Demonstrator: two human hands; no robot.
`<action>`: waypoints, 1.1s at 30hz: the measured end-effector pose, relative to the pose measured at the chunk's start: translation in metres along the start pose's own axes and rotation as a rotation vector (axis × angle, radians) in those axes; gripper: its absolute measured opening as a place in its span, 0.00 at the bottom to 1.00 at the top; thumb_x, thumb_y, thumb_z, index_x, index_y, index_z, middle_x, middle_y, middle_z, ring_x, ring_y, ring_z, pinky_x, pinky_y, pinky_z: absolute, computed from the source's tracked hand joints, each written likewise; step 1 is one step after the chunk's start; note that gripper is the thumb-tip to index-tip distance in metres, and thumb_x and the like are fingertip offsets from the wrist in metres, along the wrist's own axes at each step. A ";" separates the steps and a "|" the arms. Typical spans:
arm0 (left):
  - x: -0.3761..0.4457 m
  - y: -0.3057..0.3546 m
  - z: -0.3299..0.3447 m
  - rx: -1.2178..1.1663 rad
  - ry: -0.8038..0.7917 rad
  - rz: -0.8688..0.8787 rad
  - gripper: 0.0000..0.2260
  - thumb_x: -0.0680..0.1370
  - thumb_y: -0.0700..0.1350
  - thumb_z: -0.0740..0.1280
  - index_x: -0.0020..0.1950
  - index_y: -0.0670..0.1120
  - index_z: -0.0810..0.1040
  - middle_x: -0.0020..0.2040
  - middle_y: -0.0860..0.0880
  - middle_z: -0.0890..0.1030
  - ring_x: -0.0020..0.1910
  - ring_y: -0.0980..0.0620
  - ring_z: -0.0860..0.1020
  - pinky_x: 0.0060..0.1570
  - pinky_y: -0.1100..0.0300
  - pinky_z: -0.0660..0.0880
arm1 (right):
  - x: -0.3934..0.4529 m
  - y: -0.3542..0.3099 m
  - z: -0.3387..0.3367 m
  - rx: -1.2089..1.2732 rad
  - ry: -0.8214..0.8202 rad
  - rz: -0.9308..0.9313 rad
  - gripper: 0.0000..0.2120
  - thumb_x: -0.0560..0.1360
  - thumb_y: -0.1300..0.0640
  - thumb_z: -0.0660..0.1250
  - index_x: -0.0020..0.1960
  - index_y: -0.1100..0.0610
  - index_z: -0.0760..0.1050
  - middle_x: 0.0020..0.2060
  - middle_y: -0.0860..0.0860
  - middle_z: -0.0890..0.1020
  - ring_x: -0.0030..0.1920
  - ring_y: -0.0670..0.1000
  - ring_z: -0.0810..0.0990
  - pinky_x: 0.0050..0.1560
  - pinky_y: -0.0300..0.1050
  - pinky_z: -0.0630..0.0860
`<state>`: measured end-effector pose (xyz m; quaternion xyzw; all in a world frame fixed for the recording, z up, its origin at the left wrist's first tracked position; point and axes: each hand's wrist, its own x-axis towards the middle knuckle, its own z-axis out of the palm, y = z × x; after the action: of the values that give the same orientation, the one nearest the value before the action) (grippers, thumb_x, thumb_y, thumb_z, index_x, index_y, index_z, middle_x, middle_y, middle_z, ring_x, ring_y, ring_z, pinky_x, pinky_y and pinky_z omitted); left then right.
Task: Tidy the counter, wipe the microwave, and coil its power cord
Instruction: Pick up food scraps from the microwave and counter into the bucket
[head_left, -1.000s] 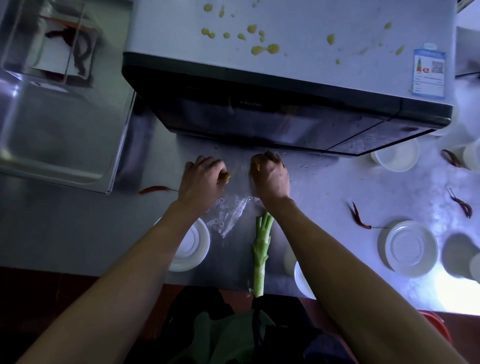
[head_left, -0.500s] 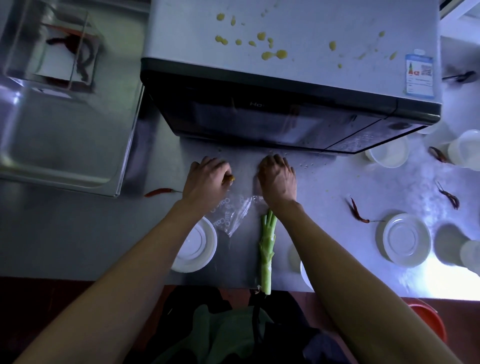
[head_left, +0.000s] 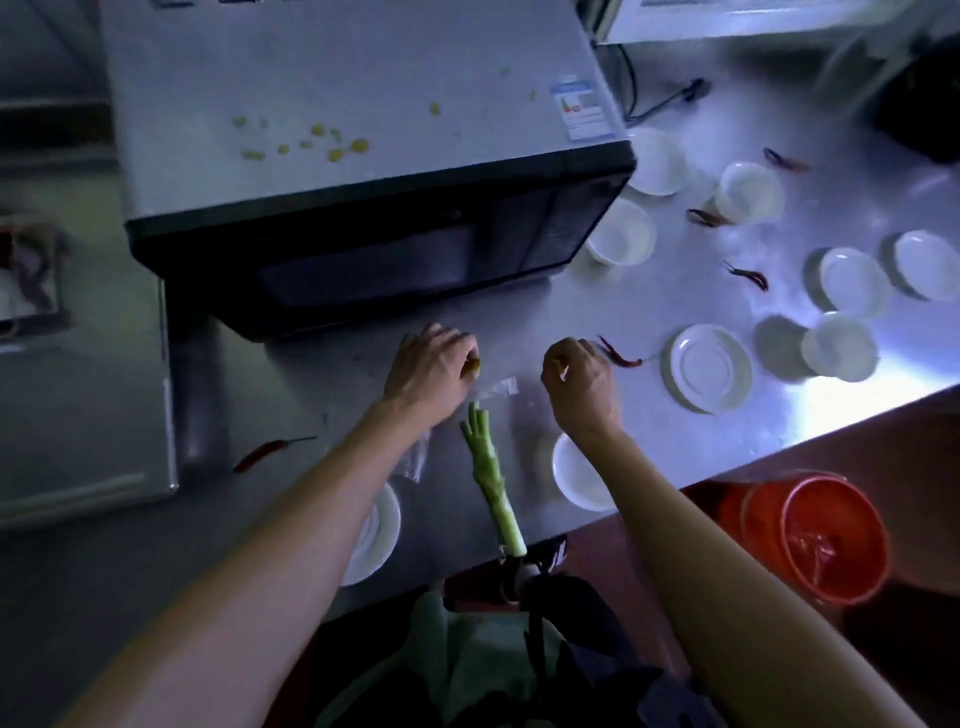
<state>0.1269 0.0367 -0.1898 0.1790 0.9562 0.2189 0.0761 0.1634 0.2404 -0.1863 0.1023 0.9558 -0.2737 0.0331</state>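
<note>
The microwave (head_left: 363, 208) stands at the back of the steel counter (head_left: 675, 431), its grey top dotted with yellow food spots (head_left: 332, 148). Its dark power cord (head_left: 631, 83) runs behind the right rear corner. My left hand (head_left: 431, 366) rests curled on the counter in front of the door, pinching small yellow food scraps (head_left: 474, 367). My right hand (head_left: 579, 382) is curled a little to the right, with a yellowish bit showing at its fingers. Between the hands lies a clear plastic bag (head_left: 498, 387), and a green stalk (head_left: 491, 478) lies below it.
Red chilies lie at left (head_left: 270, 451), by my right hand (head_left: 621, 356) and among the dishes (head_left: 748, 274). White plates (head_left: 706, 366) and bowls (head_left: 621, 234) crowd the right side. A red bucket (head_left: 826, 535) stands below the counter edge. A steel sink (head_left: 78, 405) is at left.
The view has swung to the right. My right hand has lifted off the counter and moved right, towards the chili, with fingers curled. My left hand has stayed by the bag.
</note>
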 end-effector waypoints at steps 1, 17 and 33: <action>0.004 0.013 0.002 0.009 -0.017 0.031 0.03 0.76 0.47 0.68 0.47 0.49 0.77 0.47 0.51 0.80 0.52 0.46 0.74 0.51 0.50 0.70 | -0.005 0.009 -0.008 0.014 0.023 0.013 0.02 0.76 0.63 0.65 0.46 0.60 0.77 0.46 0.56 0.79 0.47 0.59 0.77 0.43 0.52 0.75; 0.024 0.296 0.114 0.147 -0.176 0.437 0.06 0.76 0.50 0.69 0.48 0.49 0.78 0.49 0.50 0.81 0.54 0.46 0.75 0.53 0.50 0.69 | -0.141 0.238 -0.147 0.136 0.363 0.270 0.01 0.74 0.59 0.67 0.44 0.57 0.77 0.41 0.53 0.79 0.45 0.55 0.76 0.44 0.51 0.73; -0.012 0.556 0.230 0.341 -0.302 0.943 0.10 0.78 0.53 0.67 0.53 0.48 0.77 0.51 0.48 0.79 0.55 0.45 0.74 0.54 0.49 0.71 | -0.313 0.440 -0.238 0.201 0.655 0.658 0.01 0.74 0.60 0.69 0.44 0.57 0.77 0.41 0.50 0.79 0.44 0.53 0.77 0.44 0.49 0.74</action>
<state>0.3610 0.5896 -0.1465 0.6294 0.7723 0.0422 0.0758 0.5613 0.6759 -0.1745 0.4831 0.8017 -0.2930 -0.1951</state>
